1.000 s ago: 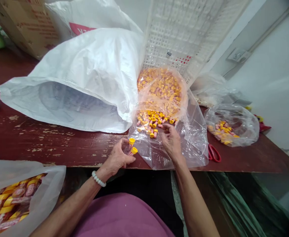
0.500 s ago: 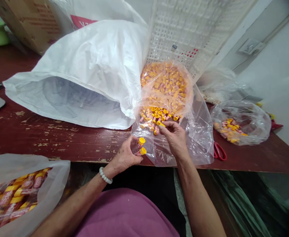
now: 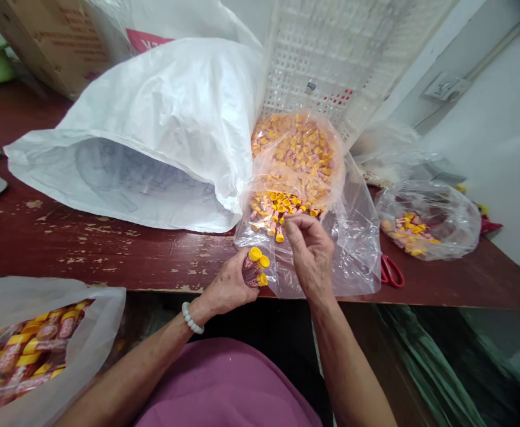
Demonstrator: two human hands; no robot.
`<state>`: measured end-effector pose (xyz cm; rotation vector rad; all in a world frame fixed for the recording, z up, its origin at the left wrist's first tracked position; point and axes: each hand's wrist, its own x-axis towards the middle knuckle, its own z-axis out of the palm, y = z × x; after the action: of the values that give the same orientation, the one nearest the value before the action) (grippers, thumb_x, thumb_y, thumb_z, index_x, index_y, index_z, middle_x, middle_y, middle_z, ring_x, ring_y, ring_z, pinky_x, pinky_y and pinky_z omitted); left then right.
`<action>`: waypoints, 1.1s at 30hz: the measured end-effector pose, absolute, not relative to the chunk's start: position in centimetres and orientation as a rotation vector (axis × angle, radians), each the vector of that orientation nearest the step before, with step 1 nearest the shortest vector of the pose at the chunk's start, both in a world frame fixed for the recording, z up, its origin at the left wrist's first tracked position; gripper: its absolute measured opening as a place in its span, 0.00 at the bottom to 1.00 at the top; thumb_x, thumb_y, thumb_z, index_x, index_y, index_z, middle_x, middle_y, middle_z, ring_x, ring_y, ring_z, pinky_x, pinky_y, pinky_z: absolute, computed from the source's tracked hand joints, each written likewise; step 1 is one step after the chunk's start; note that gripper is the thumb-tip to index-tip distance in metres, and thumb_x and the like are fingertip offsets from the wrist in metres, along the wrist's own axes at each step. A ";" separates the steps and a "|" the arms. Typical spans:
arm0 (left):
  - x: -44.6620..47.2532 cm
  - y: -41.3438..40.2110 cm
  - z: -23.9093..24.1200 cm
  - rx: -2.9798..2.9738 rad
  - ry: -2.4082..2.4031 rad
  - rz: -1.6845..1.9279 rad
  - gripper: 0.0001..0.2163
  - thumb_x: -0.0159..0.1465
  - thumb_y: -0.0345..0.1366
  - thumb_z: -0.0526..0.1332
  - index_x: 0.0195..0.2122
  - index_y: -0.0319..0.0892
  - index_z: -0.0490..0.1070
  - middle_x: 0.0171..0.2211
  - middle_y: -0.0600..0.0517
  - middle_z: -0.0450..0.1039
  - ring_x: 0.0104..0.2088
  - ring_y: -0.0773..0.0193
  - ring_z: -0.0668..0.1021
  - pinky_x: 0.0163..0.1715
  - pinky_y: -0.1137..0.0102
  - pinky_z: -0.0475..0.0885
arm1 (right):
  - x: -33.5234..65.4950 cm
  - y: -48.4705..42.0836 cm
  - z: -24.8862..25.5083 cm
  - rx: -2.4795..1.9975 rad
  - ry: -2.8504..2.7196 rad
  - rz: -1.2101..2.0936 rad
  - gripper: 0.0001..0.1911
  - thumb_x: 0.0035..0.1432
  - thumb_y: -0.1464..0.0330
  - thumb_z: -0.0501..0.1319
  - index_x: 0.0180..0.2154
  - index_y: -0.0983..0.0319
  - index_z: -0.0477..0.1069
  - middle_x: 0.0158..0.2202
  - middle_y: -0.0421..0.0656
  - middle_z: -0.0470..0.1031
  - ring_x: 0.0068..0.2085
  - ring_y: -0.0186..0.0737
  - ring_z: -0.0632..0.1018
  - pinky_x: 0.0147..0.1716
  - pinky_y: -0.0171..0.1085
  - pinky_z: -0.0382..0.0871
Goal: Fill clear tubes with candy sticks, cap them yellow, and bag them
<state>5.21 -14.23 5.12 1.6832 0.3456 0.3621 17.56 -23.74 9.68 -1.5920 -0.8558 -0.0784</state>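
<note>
My left hand [image 3: 232, 283], a pale bead bracelet on its wrist, is closed around three small clear tubes with yellow caps [image 3: 256, 267]. The capped ends point right, over the table's front edge. A short way to the right and higher, my right hand [image 3: 309, 249] is pinched at the mouth of a clear plastic bag [image 3: 357, 261]; whatever is between its fingertips is hidden. Many small yellow-capped pieces [image 3: 304, 148] fill that bag, and some lie loose at its opening [image 3: 277, 207], just left of my right fingertips.
A large white sack [image 3: 188, 107] lies with its mouth open on the worn red table [image 3: 153, 255]. Behind stands a white plastic crate [image 3: 326, 47]. Red scissors [image 3: 392, 271] and a smaller clear bag [image 3: 455, 219] are at right; a bag of bigger filled tubes [image 3: 28, 350] is lower left.
A third yellow-capped tube is now in my left hand, where two showed before. My right hand has drawn slightly back from the loose pieces, and the yellow cap at its fingertips no longer shows.
</note>
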 end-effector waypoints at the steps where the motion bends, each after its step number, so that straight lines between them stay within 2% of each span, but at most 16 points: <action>1: 5.2 -14.3 5.1 1.735 0.323 0.359 0.19 0.45 0.23 0.61 0.40 0.42 0.67 0.31 0.53 0.72 0.28 0.66 0.72 0.29 0.73 0.66 | 17.8 -23.3 9.7 -1.628 -0.837 -0.153 0.08 0.62 0.63 0.55 0.40 0.59 0.69 0.40 0.43 0.73 0.42 0.38 0.74 0.44 0.41 0.69; 4: 5.2 -14.8 4.8 1.960 0.287 0.337 0.17 0.43 0.21 0.58 0.34 0.42 0.69 0.28 0.52 0.71 0.27 0.63 0.71 0.29 0.70 0.64 | 17.5 -21.3 9.0 -1.782 -1.037 -0.303 0.14 0.60 0.62 0.57 0.47 0.58 0.67 0.45 0.46 0.72 0.46 0.43 0.73 0.48 0.45 0.66; 7: 5.2 -15.2 4.6 2.061 0.298 0.303 0.16 0.42 0.21 0.58 0.32 0.42 0.69 0.27 0.51 0.71 0.27 0.61 0.71 0.29 0.69 0.64 | 17.2 -20.0 7.6 -1.896 -1.324 -0.280 0.19 0.59 0.62 0.59 0.51 0.58 0.66 0.51 0.48 0.69 0.52 0.46 0.70 0.51 0.46 0.63; 11: 5.3 -14.7 5.3 1.793 0.309 0.261 0.15 0.44 0.23 0.60 0.33 0.42 0.64 0.26 0.56 0.68 0.25 0.66 0.70 0.25 0.73 0.64 | 21.7 -20.9 6.4 -2.069 -1.078 -0.299 0.14 0.65 0.67 0.49 0.48 0.62 0.67 0.46 0.48 0.72 0.47 0.40 0.72 0.48 0.41 0.65; 14: 5.3 -13.8 5.7 1.603 0.418 0.239 0.14 0.44 0.24 0.63 0.31 0.42 0.62 0.25 0.57 0.66 0.23 0.71 0.68 0.21 0.76 0.63 | 27.0 -22.7 5.3 -2.256 -0.898 -0.302 0.14 0.58 0.73 0.53 0.45 0.67 0.70 0.45 0.54 0.73 0.49 0.47 0.71 0.51 0.48 0.62; 17: 5.1 -13.1 5.2 1.537 0.532 0.198 0.17 0.43 0.26 0.65 0.34 0.41 0.64 0.26 0.57 0.67 0.21 0.71 0.68 0.15 0.78 0.62 | 30.5 -24.1 3.5 -2.273 -0.909 -0.218 0.11 0.49 0.77 0.58 0.36 0.64 0.74 0.38 0.50 0.76 0.45 0.48 0.73 0.50 0.49 0.62; 19: 4.9 -13.0 4.7 1.484 0.564 0.168 0.20 0.43 0.28 0.66 0.38 0.41 0.64 0.28 0.56 0.68 0.21 0.71 0.68 0.12 0.79 0.61 | 31.2 -24.5 2.7 -2.266 -0.889 -0.192 0.09 0.48 0.76 0.58 0.32 0.64 0.74 0.34 0.49 0.76 0.41 0.48 0.74 0.48 0.48 0.64; 21: 4.9 -13.1 4.2 1.426 0.569 0.157 0.21 0.44 0.29 0.67 0.40 0.41 0.64 0.29 0.55 0.68 0.21 0.71 0.68 0.11 0.79 0.62 | 30.7 -24.6 2.6 -2.257 -0.843 -0.218 0.10 0.50 0.74 0.58 0.35 0.65 0.73 0.34 0.50 0.76 0.39 0.46 0.74 0.46 0.48 0.65; 23: 5.0 -13.3 4.0 1.381 0.568 0.158 0.22 0.44 0.29 0.67 0.41 0.40 0.63 0.29 0.56 0.68 0.21 0.72 0.68 0.11 0.79 0.63 | 29.2 -24.4 3.5 -2.167 -0.772 -0.230 0.15 0.53 0.70 0.57 0.43 0.65 0.70 0.38 0.49 0.75 0.37 0.42 0.75 0.43 0.45 0.68; 25: 5.1 -13.4 4.0 1.356 0.569 0.162 0.23 0.43 0.29 0.68 0.42 0.40 0.63 0.30 0.56 0.68 0.21 0.73 0.68 0.11 0.80 0.63 | 26.5 -24.1 5.0 -1.938 -0.685 -0.133 0.17 0.54 0.66 0.58 0.47 0.63 0.68 0.39 0.46 0.75 0.35 0.38 0.75 0.38 0.41 0.71; 29: 5.4 -13.7 4.4 1.344 0.533 0.176 0.23 0.44 0.29 0.68 0.42 0.39 0.63 0.28 0.57 0.68 0.19 0.73 0.67 0.11 0.79 0.63 | 19.4 -23.9 7.7 -1.545 -0.570 0.164 0.13 0.51 0.61 0.65 0.38 0.61 0.72 0.35 0.40 0.76 0.33 0.34 0.75 0.35 0.36 0.71; 33: 5.4 -14.2 5.2 1.343 0.462 0.207 0.24 0.45 0.29 0.68 0.44 0.39 0.64 0.28 0.57 0.68 0.20 0.73 0.67 0.11 0.80 0.63 | 14.4 -24.0 7.7 -1.478 -0.634 0.238 0.09 0.52 0.64 0.66 0.36 0.59 0.73 0.37 0.40 0.76 0.39 0.36 0.76 0.41 0.39 0.70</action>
<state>5.44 -14.16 5.19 1.3429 0.4624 0.2073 14.38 -24.03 7.69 -1.4780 -0.6344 0.2381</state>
